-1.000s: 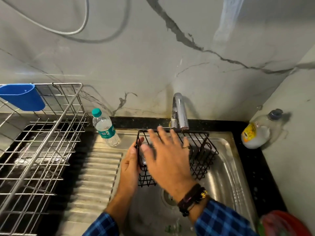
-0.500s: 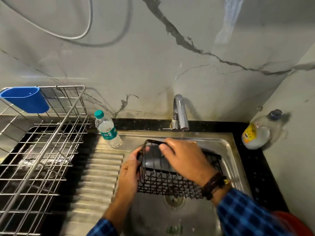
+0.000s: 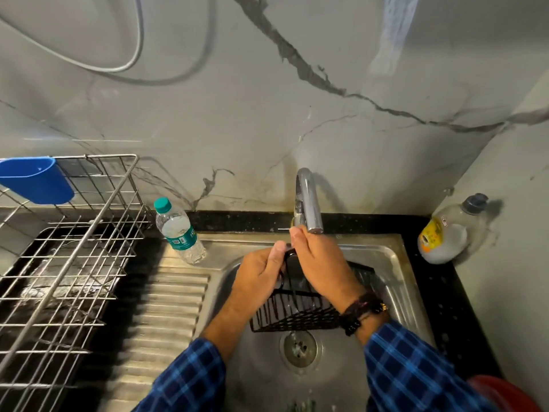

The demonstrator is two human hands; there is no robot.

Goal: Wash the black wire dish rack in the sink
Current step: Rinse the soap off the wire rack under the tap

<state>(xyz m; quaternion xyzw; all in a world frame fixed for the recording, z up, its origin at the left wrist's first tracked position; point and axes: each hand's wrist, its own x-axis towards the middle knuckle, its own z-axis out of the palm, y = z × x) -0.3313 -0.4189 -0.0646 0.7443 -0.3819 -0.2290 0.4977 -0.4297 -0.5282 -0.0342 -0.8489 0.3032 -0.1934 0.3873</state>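
Observation:
The black wire dish rack is tipped up on end inside the steel sink, just above the drain. My left hand grips its upper left end, thumb on the top edge. My right hand lies over the rack from the right, its fingers fairly straight against the solid black end panel, with the fingertips just below the spout of the chrome faucet. Both hands hide much of the rack's upper part. I cannot tell whether water is running.
A water bottle stands at the sink's back left corner by the ribbed drainboard. A steel wire drying rack with a blue cup fills the left. A soap bottle sits back right, something red at bottom right.
The rack has been tipped from lying along the back of the sink to standing steeply on end, nearer the drain. My right hand moved from above it onto its end panel, near the spout.

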